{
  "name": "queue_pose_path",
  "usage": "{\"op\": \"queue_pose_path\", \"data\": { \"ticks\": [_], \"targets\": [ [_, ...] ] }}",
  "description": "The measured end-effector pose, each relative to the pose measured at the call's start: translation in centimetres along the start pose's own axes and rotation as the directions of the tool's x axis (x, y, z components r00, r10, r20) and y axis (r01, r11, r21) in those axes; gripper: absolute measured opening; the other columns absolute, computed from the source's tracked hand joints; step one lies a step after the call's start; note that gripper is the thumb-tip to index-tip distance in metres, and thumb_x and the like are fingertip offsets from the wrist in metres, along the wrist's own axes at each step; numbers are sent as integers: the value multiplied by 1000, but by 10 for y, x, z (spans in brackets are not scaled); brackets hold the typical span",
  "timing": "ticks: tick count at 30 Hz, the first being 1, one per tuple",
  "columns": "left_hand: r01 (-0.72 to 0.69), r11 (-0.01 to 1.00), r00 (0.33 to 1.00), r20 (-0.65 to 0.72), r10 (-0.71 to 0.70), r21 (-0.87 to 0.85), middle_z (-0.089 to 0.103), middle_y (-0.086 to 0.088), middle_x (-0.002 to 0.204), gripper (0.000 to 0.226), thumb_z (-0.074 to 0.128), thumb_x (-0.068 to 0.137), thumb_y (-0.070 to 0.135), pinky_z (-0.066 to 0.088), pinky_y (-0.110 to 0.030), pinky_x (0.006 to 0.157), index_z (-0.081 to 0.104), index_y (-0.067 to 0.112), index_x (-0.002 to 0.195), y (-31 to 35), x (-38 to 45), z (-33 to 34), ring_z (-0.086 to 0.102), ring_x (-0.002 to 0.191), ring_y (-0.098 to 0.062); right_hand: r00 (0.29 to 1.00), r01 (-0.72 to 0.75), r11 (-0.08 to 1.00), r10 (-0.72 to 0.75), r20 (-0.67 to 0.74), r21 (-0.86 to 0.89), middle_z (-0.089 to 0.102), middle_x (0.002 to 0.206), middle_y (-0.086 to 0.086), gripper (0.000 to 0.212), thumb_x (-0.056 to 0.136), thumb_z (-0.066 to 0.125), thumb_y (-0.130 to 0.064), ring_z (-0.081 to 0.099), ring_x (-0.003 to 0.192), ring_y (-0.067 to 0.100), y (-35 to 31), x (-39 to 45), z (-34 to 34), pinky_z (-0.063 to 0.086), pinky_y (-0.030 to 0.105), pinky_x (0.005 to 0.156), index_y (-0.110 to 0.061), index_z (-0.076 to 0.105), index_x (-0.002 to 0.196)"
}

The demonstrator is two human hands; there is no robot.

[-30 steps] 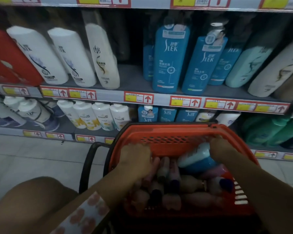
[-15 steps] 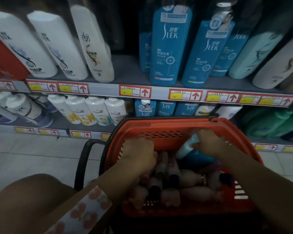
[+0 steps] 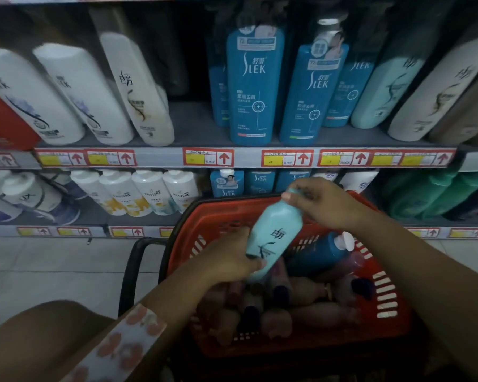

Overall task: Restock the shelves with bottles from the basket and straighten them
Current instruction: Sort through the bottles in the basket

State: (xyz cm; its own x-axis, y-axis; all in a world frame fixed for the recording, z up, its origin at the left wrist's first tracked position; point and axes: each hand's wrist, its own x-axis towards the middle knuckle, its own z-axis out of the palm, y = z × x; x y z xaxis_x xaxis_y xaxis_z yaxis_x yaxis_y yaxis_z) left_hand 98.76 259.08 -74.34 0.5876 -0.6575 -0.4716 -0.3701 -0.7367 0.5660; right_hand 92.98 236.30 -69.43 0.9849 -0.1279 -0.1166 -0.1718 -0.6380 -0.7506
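Bottles are what I am working with, and right now I have one light teal bottle [image 3: 273, 232] up out of the red basket [image 3: 392, 307]. My right hand [image 3: 323, 202] pinches it at the cap end, and my left hand [image 3: 232, 257] wraps around its bottom end, so it hangs tilted just above the other things in the basket. I think I am only at the start, because the basket looks nearly full: a dark blue bottle [image 3: 318, 252] with a white cap lies just beside the teal one, and a pile of pinkish bottles [image 3: 273, 304] lies under it. None of these are on a shelf yet. The upper shelf [image 3: 191, 125] has an open gap between the leaning white bottles [image 3: 138, 92] and the tall blue Slek bottles [image 3: 254, 86]. Far to the right on that shelf stands a pale teal bottle [image 3: 384, 92] that looks like mine, so I guess mine belongs near it. The white ones lean a lot, but the wide camera may bend them, so I cannot tell if they need fixing. The lower shelf holds small Pantene bottles [image 3: 146, 194] and green bottles [image 3: 425, 194]. The basket sits in front of the lower shelf and blocks part of it.
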Motion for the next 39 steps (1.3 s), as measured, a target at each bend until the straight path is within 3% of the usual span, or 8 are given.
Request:
{"op": "queue_pose_path", "data": {
  "ticks": [3,7,13,17,22,29,33,39],
  "targets": [
    [-20,977,999,25,26,-213,67,11,119,59,84,75,42,53,-34,92,56,26,125,2,2,-7,65,109,-13,999,16,989,-8,-50,145,66,80,18,34,99,59,-40,58,62,17,-6,2,0,46,36,65,-10,68,86],
    [-75,888,989,82,126,-453,73,9,119,47,79,82,39,53,-43,100,62,28,125,10,-5,-17,69,109,-11,991,60,964,-27,-128,260,70,88,18,32,95,63,-40,61,73,12,-19,0,-5,48,33,74,-9,70,90],
    [-135,748,986,-16,164,-650,73,-1,121,31,72,93,22,53,-47,100,63,24,122,24,-24,-12,69,111,-20,978,122,897,-37,-204,424,69,81,-3,9,99,62,-31,61,61,5,-40,-7,-7,49,25,57,-24,66,104],
    [-204,671,978,-113,177,-713,72,-6,121,35,69,94,18,56,-43,97,59,16,128,33,-41,-17,70,111,-22,973,169,906,-91,-210,389,70,117,1,49,94,68,-31,71,102,18,-52,-26,7,59,43,88,-42,44,136],
    [-297,583,955,-236,180,-756,75,-5,114,34,70,93,22,58,-30,81,62,15,125,37,-66,-31,72,103,-21,965,169,892,-63,-255,418,61,131,-4,78,85,77,-36,67,111,13,-84,-43,9,57,38,91,-43,26,144],
    [-463,427,867,-497,34,-777,76,-8,111,55,80,73,34,59,-46,88,64,12,121,31,-103,-60,73,101,-30,939,246,864,-100,-329,439,69,110,-1,32,96,67,-16,70,91,6,-167,-38,15,54,20,70,-19,55,125],
    [-485,253,855,-514,-62,-837,74,-15,114,51,73,82,39,56,-53,95,65,8,122,20,-127,-82,71,105,-34,922,303,856,-152,-356,419,70,112,-2,34,95,68,-19,71,97,12,-214,-35,18,59,28,77,-21,56,127],
    [-273,-210,960,-254,-114,-939,72,-21,117,44,52,102,39,56,-47,92,62,4,126,3,-159,-101,70,106,-36,889,384,821,-204,-411,423,72,115,-1,34,94,69,-20,71,100,13,-272,-26,14,60,38,88,-23,59,127]
  ]
}}
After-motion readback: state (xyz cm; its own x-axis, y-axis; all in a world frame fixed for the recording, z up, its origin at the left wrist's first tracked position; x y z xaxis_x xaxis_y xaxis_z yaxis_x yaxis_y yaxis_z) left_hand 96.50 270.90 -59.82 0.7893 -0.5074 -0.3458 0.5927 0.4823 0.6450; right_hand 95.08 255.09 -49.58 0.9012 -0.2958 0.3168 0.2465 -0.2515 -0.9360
